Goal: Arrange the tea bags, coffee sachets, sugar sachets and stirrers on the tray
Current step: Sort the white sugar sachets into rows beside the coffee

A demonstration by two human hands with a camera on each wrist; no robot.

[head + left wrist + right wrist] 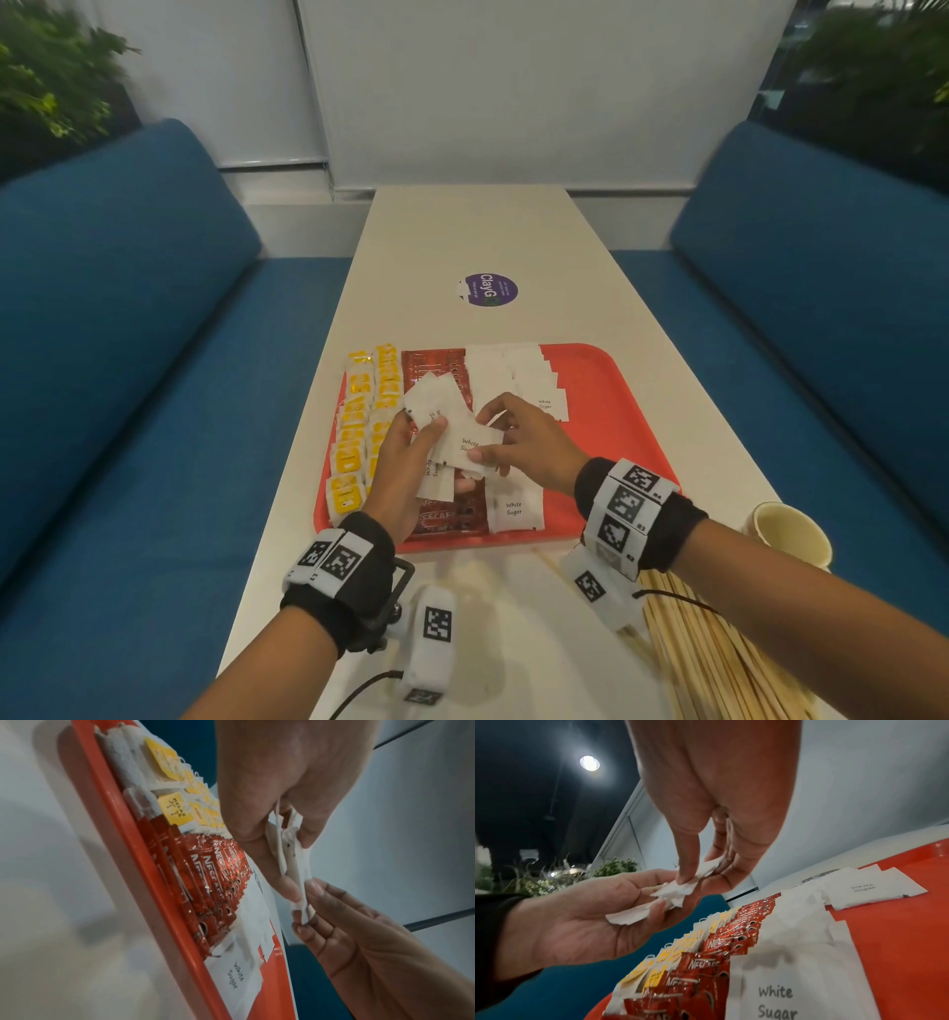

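Over the red tray point(611, 411) my left hand point(426, 442) holds a fanned bunch of white sugar sachets point(436, 401). My right hand point(482, 434) pinches one sachet point(470, 444) of that bunch between thumb and fingers. The right wrist view shows the right hand point(700, 880) pinching the sachets point(670, 896) that lie in the left palm. On the tray, yellow-tagged tea bags point(354, 437) fill the left column, red coffee sachets point(436, 365) the middle, and more sugar sachets point(513, 380) lie to their right. Wooden stirrers point(708, 652) lie on the table at the near right.
A paper cup point(791, 534) stands right of the tray near the table point(462, 236) edge. A round purple sticker point(488, 290) lies beyond the tray. Blue sofas point(128, 360) flank the table. The tray's right half shows bare red.
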